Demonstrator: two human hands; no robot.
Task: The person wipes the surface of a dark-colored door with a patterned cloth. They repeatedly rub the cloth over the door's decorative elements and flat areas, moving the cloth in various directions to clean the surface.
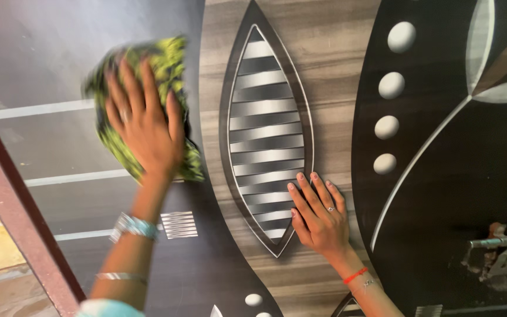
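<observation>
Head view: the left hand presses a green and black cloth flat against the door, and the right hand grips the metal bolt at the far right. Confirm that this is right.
One detail is wrong. In the head view the right hand does not grip the metal bolt; it lies flat, fingers spread, on the door beside the striped leaf-shaped inlay. The left hand does press the green and black cloth against the door.

No packages, labels, signs or screens show anywhere in the frame.
</observation>
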